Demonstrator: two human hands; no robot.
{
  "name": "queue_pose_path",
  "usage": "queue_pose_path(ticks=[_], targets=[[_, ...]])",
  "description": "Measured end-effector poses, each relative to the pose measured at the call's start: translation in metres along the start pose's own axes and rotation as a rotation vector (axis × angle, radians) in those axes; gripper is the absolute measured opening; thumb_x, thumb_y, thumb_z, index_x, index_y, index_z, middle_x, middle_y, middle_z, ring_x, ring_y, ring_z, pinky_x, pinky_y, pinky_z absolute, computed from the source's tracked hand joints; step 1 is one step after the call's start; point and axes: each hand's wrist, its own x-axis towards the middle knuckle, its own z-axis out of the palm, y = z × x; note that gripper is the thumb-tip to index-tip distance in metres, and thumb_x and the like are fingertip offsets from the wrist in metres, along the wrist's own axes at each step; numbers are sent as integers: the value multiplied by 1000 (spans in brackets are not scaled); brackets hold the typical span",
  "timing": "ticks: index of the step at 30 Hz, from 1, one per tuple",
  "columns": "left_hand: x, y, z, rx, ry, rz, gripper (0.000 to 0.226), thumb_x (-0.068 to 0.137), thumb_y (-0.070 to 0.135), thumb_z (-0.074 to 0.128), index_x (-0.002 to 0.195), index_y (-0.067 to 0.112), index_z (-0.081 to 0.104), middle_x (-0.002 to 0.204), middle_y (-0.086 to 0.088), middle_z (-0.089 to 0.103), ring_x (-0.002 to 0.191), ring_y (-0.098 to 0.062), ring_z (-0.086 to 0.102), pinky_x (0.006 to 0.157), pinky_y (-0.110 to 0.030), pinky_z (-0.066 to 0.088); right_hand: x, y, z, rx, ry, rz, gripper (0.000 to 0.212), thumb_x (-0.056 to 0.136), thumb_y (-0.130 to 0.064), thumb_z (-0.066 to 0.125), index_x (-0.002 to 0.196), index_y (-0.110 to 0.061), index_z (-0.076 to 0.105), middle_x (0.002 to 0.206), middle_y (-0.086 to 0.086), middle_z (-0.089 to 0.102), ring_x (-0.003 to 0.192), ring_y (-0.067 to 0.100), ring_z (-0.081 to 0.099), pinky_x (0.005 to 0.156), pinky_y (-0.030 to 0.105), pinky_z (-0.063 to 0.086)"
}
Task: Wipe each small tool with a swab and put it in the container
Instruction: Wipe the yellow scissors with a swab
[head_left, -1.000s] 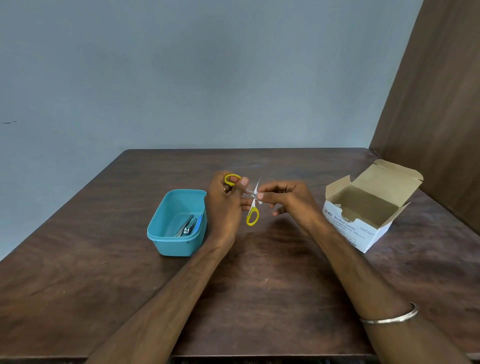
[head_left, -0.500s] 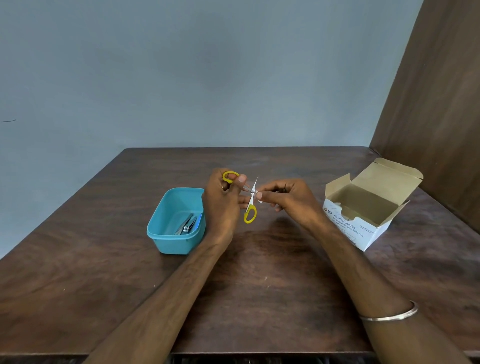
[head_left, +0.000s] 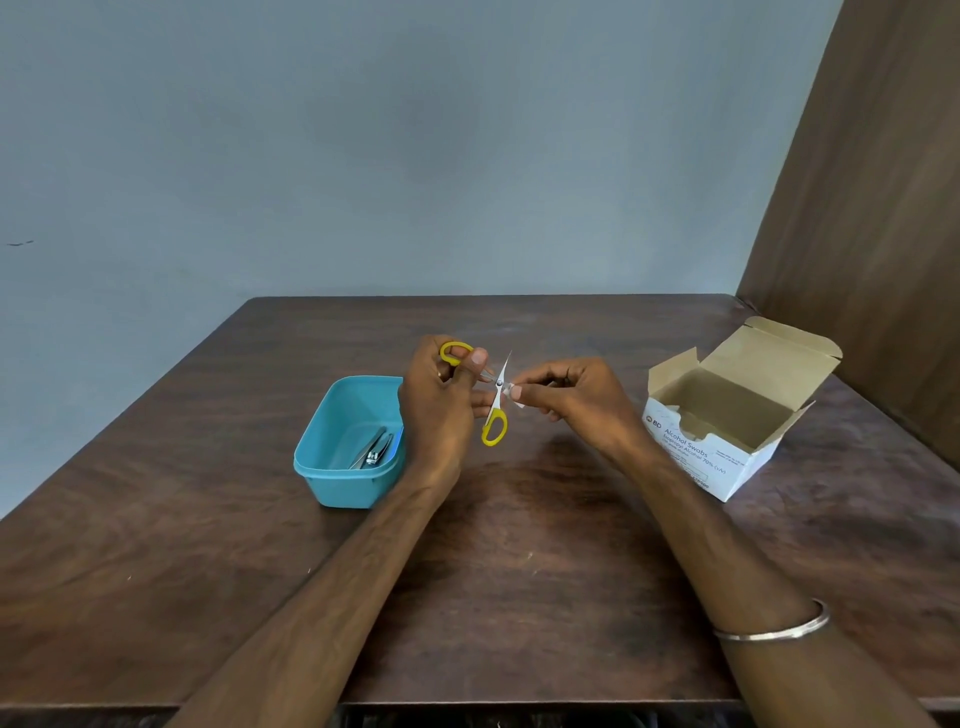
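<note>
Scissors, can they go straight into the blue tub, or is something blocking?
Only the left hand holding the scissors sits between them and the blue tub. The tub is open on top, with metal tools lying on its floor but room beside them.

Wood table (head_left: 519, 571) semi-gloss; plastic tub (head_left: 332, 441) smooth; cardboard box (head_left: 737, 415) matt; scissors (head_left: 497, 400) metal blades.
</note>
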Motion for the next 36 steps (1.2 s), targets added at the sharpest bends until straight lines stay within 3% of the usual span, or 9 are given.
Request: queue_pose_path(ticks=[5, 11, 23, 36], targets=[[0, 1, 2, 21, -5, 7, 10, 93, 20, 65, 89, 18, 56, 86, -17, 69, 63, -26, 73, 57, -42, 61, 0, 0, 3, 1, -1, -22, 9, 83, -14, 79, 91, -11, 80, 76, -4, 76, 64, -2, 62, 57, 13, 45], [0, 2, 2, 16, 32, 7, 14, 93, 19, 65, 96, 8, 57, 84, -16, 70, 62, -24, 72, 56, -39, 61, 1, 0, -3, -12, 5, -11, 9, 81, -13, 80, 89, -9, 80, 76, 0, 76, 65, -1, 63, 58, 12, 45], [1, 3, 0, 23, 28, 22, 16, 93, 20, 64, 98, 7, 56, 86, -17, 71, 63, -25, 73, 56, -40, 61, 0, 0, -3, -15, 7, -43, 10, 81, -12, 81, 89, -8, 80, 76, 1, 76, 64, 0, 64, 59, 12, 45], [3, 1, 2, 34, 30, 53, 11, 92, 20, 66, 88, 20, 56, 82, -14, 70, 61, -25, 71, 61, -51, 60, 0, -1, -3, -15, -4, -27, 6, 80, -11, 81, 87, -10, 80, 71, -2, 74, 60, -1, 60, 58, 14, 45]])
